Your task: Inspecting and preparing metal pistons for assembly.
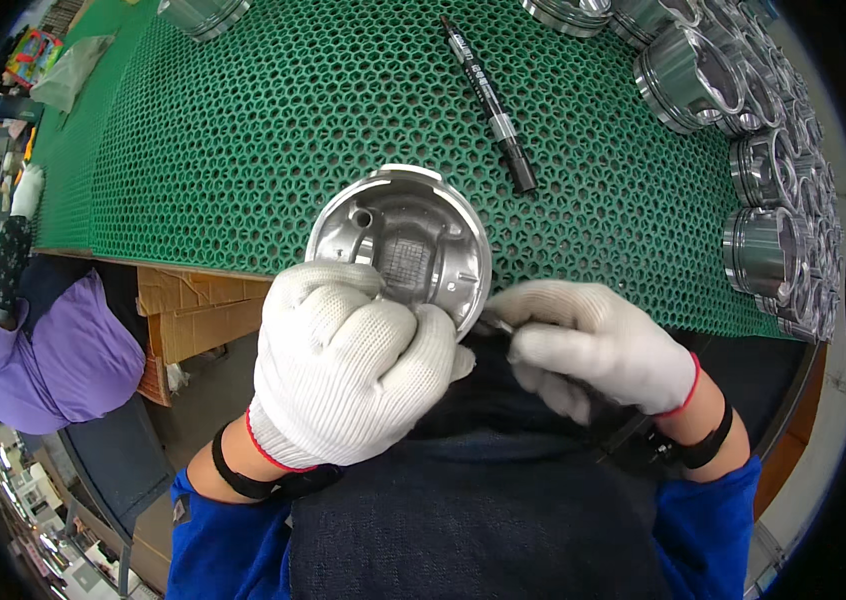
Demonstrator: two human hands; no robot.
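A silvery metal piston (405, 235) is tilted so that its hollow inside faces me, near the front edge of the green mat. My left hand (348, 365), in a white knit glove, is wrapped over its near side and grips it. At the piston's lower right rim is my right hand (598, 345), gloved the same way. Thumb and forefinger there pinch a small dark metal tool (493, 322) against the rim; most of it is hidden, so its kind does not show. Beyond the piston lies a black marker pen (488, 100) on the mat.
Many pistons (768, 250) stand crowded along the right side of the green honeycomb mat (243, 150). Others sit at the far edge, one piston (205, 15) at far left. A co-worker in purple (63, 350) is at the left, beside cardboard (208, 315) under the table.
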